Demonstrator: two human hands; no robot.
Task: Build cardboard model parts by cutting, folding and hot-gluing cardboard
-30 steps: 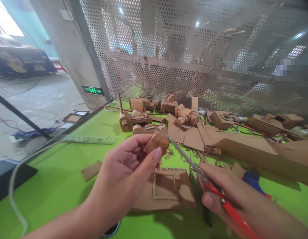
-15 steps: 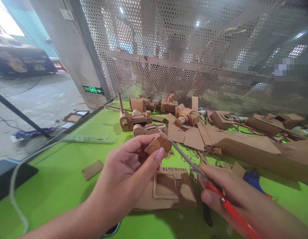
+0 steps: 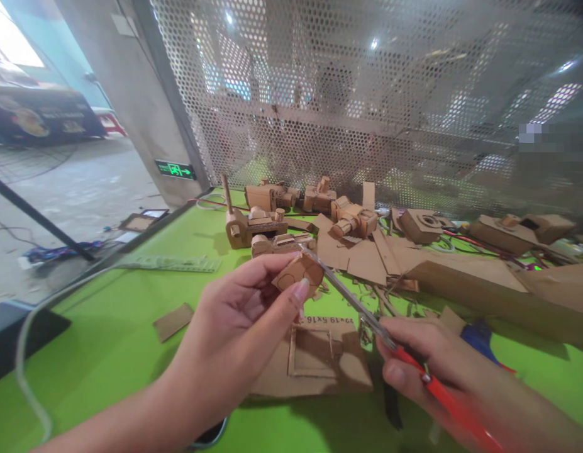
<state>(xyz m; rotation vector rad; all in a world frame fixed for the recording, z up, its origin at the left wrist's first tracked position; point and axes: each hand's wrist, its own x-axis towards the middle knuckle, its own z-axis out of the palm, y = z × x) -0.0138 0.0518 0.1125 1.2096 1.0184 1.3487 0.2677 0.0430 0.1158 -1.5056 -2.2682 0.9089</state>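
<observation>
Cardboard piece (image 3: 291, 272), flat with round lines, is pinched in the left hand (image 3: 239, 324) over the green table (image 3: 107, 352), in from its left edge; the right hand (image 3: 430, 355) curls round a red-handled metal tool (image 3: 352, 299).

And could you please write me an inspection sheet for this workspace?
Surface: green table, strewn with cardboard.
Job's things: small cardboard piece marked with curved lines; red-handled tool, its blade by the piece's edge, contact unclear.
Clutter: cardboard scraps mid-table; cardboard models along the far side.
Hands: left hand pinches the small cardboard piece; right hand grips the red-handled tool.
Cables: white cable down the left side.
Surroundings: perforated metal screen behind; green exit sign at left.
</observation>
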